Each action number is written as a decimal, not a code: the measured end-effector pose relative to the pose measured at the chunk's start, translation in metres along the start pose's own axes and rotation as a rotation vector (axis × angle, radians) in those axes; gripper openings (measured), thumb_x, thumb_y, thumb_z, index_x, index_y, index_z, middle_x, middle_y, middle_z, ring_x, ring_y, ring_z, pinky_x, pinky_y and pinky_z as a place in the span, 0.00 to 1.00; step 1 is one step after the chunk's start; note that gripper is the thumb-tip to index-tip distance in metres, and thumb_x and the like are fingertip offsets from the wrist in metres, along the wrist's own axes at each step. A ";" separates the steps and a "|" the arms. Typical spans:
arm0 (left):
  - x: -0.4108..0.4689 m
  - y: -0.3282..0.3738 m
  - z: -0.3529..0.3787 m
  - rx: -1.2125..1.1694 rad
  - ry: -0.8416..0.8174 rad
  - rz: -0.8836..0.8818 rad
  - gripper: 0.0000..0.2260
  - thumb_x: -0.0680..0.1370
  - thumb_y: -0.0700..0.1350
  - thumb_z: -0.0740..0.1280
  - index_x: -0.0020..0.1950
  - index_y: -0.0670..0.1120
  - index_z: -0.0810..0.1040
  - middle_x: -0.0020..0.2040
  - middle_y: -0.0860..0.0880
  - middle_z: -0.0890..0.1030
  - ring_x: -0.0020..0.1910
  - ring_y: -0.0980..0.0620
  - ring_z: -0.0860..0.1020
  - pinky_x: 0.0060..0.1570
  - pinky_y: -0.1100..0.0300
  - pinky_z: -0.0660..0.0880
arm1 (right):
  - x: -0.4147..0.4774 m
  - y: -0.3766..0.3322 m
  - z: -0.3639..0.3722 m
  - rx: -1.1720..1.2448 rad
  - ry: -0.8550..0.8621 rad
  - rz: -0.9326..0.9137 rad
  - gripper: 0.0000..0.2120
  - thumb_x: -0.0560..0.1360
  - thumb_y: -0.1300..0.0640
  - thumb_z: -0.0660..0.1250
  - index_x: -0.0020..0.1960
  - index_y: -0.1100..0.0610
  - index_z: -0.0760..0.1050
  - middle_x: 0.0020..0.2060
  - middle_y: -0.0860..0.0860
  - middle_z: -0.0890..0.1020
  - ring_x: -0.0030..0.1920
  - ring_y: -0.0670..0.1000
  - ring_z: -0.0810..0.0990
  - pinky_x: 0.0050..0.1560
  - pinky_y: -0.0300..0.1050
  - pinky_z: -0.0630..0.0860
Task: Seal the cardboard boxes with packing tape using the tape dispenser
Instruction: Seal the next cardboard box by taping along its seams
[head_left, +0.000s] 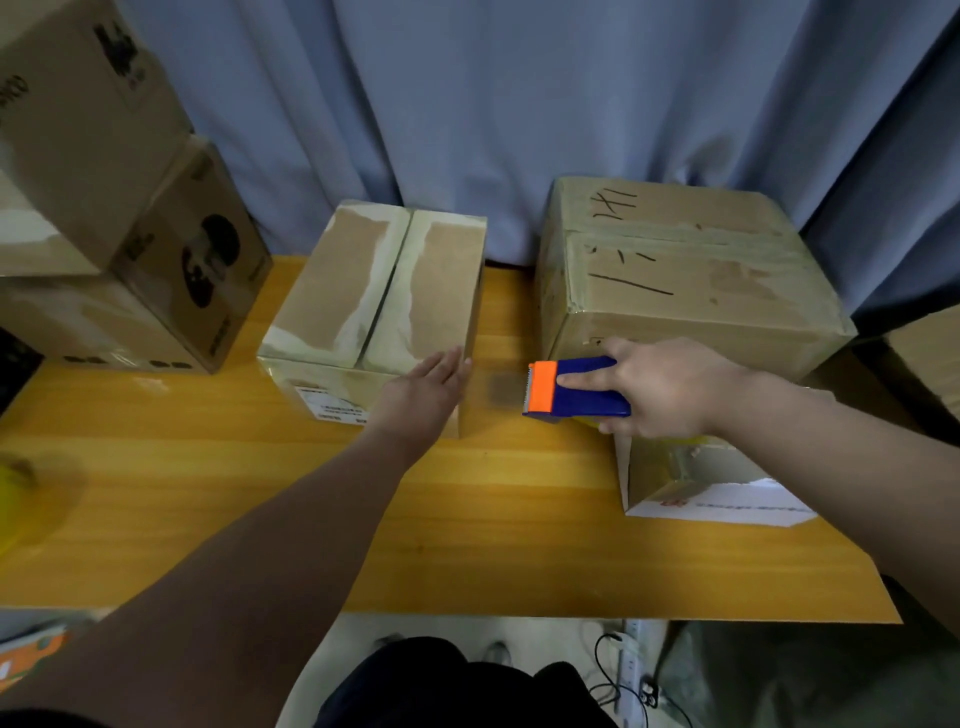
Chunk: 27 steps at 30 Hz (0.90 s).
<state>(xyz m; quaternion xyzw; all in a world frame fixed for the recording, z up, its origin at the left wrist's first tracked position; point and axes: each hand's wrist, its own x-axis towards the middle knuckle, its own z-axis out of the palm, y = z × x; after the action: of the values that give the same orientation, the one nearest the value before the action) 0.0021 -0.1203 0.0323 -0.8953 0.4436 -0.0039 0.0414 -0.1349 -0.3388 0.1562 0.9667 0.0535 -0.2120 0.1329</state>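
A closed cardboard box (379, 291) with old tape marks along its centre seam stands on the yellow table (467, 519). My left hand (426, 389) lies flat and open against that box's near right corner. My right hand (670, 387) grips a blue tape dispenser with an orange head (576, 389), held in the air right of that box, head pointing left. Behind the dispenser stands a larger taped box (685, 275) with black pen marks. A small box (711, 478) with a white label sits under my right wrist, partly hidden.
Two stacked printed cartons (119, 223) stand at the far left of the table. A blue curtain (519, 104) hangs behind. Another carton edge (930, 353) shows at the far right. A yellow object (21, 493) lies blurred at the left edge. Cables lie on the floor below.
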 end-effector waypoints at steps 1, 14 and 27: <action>0.001 -0.001 0.000 0.002 -0.007 0.009 0.25 0.84 0.42 0.54 0.78 0.49 0.46 0.79 0.50 0.48 0.77 0.53 0.51 0.61 0.55 0.73 | 0.007 -0.007 -0.002 0.001 -0.031 0.012 0.31 0.77 0.39 0.60 0.76 0.37 0.50 0.60 0.51 0.69 0.50 0.52 0.75 0.36 0.43 0.71; -0.003 -0.002 -0.002 0.099 -0.040 0.106 0.27 0.82 0.38 0.51 0.78 0.48 0.43 0.79 0.48 0.44 0.77 0.50 0.51 0.55 0.56 0.74 | 0.079 -0.073 0.010 0.311 -0.193 0.083 0.14 0.74 0.51 0.63 0.58 0.50 0.75 0.43 0.49 0.77 0.44 0.52 0.77 0.35 0.42 0.70; -0.002 -0.009 0.004 0.067 0.035 0.094 0.24 0.84 0.48 0.53 0.78 0.48 0.50 0.78 0.49 0.50 0.76 0.52 0.54 0.55 0.54 0.75 | 0.062 -0.054 0.046 0.627 -0.219 0.275 0.20 0.72 0.49 0.65 0.63 0.49 0.73 0.55 0.52 0.78 0.49 0.54 0.75 0.47 0.44 0.73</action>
<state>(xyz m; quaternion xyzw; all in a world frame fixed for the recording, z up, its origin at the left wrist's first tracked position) 0.0085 -0.1134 0.0286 -0.8715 0.4852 -0.0325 0.0635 -0.1053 -0.2969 0.0766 0.9301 -0.1592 -0.3007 -0.1380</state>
